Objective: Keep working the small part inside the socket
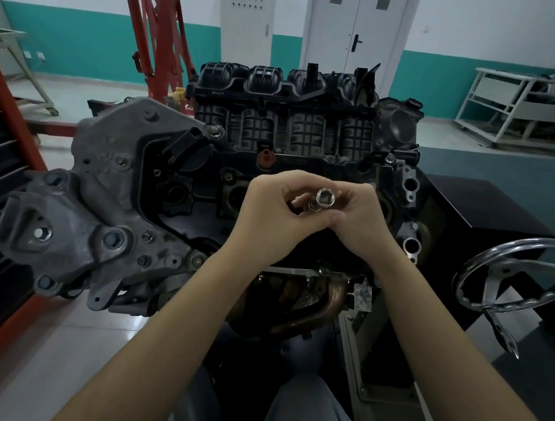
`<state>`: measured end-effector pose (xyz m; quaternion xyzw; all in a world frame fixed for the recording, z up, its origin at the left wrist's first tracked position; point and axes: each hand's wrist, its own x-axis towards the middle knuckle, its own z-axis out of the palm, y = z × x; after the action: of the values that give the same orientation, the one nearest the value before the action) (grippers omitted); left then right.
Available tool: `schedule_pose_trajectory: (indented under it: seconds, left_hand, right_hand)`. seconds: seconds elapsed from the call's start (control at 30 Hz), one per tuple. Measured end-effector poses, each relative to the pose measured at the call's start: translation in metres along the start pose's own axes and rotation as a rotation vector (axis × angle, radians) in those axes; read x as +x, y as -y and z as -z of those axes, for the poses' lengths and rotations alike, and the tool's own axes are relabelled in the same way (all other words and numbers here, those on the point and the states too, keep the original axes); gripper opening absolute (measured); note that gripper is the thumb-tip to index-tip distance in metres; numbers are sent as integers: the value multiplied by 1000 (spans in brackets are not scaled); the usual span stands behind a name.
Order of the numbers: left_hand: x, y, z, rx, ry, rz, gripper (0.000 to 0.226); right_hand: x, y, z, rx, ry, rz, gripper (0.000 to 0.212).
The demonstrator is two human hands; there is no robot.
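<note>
Both hands meet mid-frame over the big engine [240, 161]. The right hand [351, 222] and left hand [265, 219] pinch a shiny socket [325, 198]. Pale tiled floor [60, 342] below; green-and-white wall [67, 37], red hoist [157, 34] upper left.

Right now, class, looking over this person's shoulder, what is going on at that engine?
A person holds a shiny metal socket between both hands above the engine. The right hand grips the socket, its open end turned toward the camera, while the left hand pinches a small metal part at its lower end; what that part is cannot be told. The black intake manifold sits at the far side, and a chrome handwheel stands to the right, untouched.
</note>
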<state>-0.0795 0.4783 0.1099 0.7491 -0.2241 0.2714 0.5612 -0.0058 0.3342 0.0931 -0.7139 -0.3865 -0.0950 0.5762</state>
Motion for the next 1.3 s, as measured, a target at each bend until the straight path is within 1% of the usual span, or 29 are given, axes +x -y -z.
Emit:
schedule_pose_trajectory:
  seconds: [0.07,0.1,0.2,0.27,0.3,0.4,0.47,0.53,0.57,0.67,0.73,0.83,0.87,0.93,1.03,1.1,1.2,1.23,1.3]
  left_hand:
    - [1,0,-2,44,-64,-3,20]
    - [1,0,-3,41,-69,-4,19]
    - [1,0,-2,-79,4,13,24]
    - [0,-1,0,-143,58,9,28]
    - [0,-1,0,-138,67,2,28]
    - [-1,-1,-1,-24,-21,-12,24]
    - [-1,0,-2,2,-66,-17,20]
    - [-1,0,-1,-41,-24,-7,21]
    - [-1,1,0,-81,17,0,22]
    - [0,-1,3,-157,94,0,27]
    - [0,-2,3,-101,52,4,27]
    - [0,-1,0,20,-51,-1,20]
    - [0,-1,0,16,-56,-2,19]
    - [1,-1,1,-50,-7,9,20]
    - [0,-1,4,-133,83,15,25]
    - [0,-2,3,-90,62,8,25]
    - [0,-2,1,19,-54,-5,19]
    - [0,-2,1,24,-64,-1,18]
    - [1,-1,2,-9,-10,8,20]
  right_hand:
    - [0,-1,0,-12,11,2,18]
    - [-1,-1,0,-7,23,7,18]
    - [-3,3,-2,14,51,3,23]
    - [-2,5,-3,18,18,1,24]
    - [-2,4,-3,16,-4,9,24]
    - [-1,3,-2,29,-9,17,20]
    - [-2,3,-2,31,23,20,24]
    - [-3,5,-2,16,53,13,31]
    - [-3,5,-2,17,52,7,30]
    - [-3,5,-3,10,-7,29,27]
    - [-2,4,-3,-3,-29,24,24]
    - [-2,1,-1,-15,-4,14,20]
    - [-2,1,-1,-13,14,17,21]
    - [-3,2,-1,-14,45,16,24]
    - [-3,2,-2,-3,1,23,25]
    - [-2,1,-3,-14,-43,19,21]
    - [-1,0,-2,-2,-34,4,18]
    - [-2,0,-2,5,-16,6,19]
    - [-3,1,-2,6,30,9,21]
